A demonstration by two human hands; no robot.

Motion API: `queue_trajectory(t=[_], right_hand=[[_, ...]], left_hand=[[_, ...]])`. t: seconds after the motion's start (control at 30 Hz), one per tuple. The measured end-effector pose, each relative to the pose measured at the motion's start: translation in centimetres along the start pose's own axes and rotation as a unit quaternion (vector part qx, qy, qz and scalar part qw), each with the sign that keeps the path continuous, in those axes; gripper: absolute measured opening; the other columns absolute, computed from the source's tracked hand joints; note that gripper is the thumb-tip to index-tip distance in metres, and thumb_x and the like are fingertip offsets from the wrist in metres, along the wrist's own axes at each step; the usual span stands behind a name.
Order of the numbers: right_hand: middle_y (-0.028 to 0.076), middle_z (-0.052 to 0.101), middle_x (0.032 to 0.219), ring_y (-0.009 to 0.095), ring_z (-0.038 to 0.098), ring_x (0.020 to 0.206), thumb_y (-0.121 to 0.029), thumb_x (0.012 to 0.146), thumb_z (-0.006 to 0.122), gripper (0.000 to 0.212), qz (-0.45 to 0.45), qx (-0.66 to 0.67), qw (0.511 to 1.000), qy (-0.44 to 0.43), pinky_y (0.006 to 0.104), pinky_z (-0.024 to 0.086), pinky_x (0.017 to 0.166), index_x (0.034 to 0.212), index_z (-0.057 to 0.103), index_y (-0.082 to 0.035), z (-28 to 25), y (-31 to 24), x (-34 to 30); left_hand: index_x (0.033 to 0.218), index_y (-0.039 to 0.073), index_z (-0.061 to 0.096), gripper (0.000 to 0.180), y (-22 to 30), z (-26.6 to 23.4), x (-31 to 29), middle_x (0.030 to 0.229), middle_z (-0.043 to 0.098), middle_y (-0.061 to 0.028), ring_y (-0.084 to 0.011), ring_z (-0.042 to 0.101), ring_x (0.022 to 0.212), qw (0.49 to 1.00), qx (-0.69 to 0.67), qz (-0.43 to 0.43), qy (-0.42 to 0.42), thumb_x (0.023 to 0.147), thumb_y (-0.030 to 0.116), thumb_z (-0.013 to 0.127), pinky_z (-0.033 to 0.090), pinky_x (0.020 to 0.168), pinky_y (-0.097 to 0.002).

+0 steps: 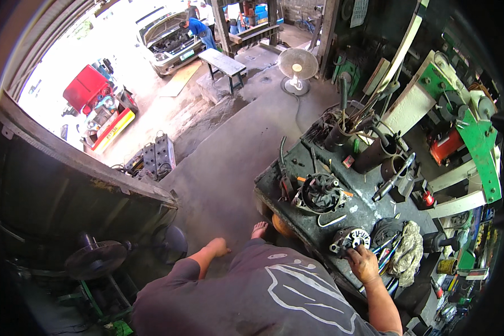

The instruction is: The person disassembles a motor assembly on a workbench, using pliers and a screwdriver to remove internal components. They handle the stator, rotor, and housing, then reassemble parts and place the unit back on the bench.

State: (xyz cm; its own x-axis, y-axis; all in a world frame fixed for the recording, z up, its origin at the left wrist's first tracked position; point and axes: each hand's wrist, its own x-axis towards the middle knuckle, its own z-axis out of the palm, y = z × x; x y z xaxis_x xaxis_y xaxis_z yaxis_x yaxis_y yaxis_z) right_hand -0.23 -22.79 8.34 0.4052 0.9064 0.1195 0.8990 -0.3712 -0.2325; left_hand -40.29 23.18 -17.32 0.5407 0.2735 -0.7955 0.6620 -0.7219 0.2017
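My right hand point(362, 263) is at the near side of the workbench point(369, 193), its fingers curled on the edge of a round, slotted metal alternator housing point(348, 239). The housing lies on the bench top. My left hand point(218, 247) hangs off to the left, away from the bench, with curled fingers; whether anything is inside them is hidden. Farther back on the bench sits a dark, ring-shaped machine part point(321, 193). Beside my right hand are a crumpled pale rag point(407, 253), a dark cloth point(386, 229) and several slim tools point(387, 253).
Metal cans of tools point(369, 157) stand at the bench's far side, near a pistol-shaped tool point(395, 178). A green and white frame point(479, 157) rises at right. A white fan point(297, 67) stands on the floor ahead. Batteries point(158, 155) sit left. A person in blue point(199, 29) leans at a car.
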Motion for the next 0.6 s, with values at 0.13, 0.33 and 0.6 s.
queue_trajectory(t=[0.13, 0.33, 0.6], right_hand=[[0.011, 0.064, 0.09, 0.034, 0.069, 0.071, -0.014, 0.087, 0.082, 0.014, 0.006, -0.024, 1.0, 0.001, 0.0481, 0.057, 0.062, 0.101, 0.078, -0.012, 0.3, -0.3, -0.2], [0.012, 0.067, 0.095, 0.036, 0.072, 0.076, -0.016, 0.091, 0.079, 0.015, 0.04, 0.004, 0.999, -0.028, 0.0504, 0.059, 0.066, 0.105, 0.078, -0.012, -0.1, -0.3, 0.1], [0.01, 0.067, 0.094, 0.034, 0.073, 0.082, -0.013, 0.089, 0.084, 0.017, 0.098, -0.011, 0.995, -0.021, 0.0471, 0.06, 0.072, 0.105, 0.077, -0.01, -0.7, -1.9, 1.2]], left_hand=[[0.114, 0.001, 0.086, 0.054, -2.2, 2.1, 0.6, 0.118, 0.08, -0.0267, -0.0452, 0.076, 0.116, 0.997, -0.032, -0.06, 0.041, 0.1, 0.052, 0.078, 0.059, 0.103, -0.0525], [0.123, -0.001, 0.081, 0.052, -3.2, -0.2, 0.7, 0.133, 0.078, -0.0266, -0.044, 0.074, 0.126, 0.986, -0.058, -0.151, 0.032, 0.096, 0.043, 0.084, 0.059, 0.109, -0.052], [0.151, -0.002, 0.063, 0.069, 0.5, -11.5, 3.5, 0.148, 0.066, -0.0268, -0.0454, 0.06, 0.142, 0.9, -0.21, -0.091, 0.371, 0.094, 0.03, 0.086, 0.048, 0.122, -0.0494]])
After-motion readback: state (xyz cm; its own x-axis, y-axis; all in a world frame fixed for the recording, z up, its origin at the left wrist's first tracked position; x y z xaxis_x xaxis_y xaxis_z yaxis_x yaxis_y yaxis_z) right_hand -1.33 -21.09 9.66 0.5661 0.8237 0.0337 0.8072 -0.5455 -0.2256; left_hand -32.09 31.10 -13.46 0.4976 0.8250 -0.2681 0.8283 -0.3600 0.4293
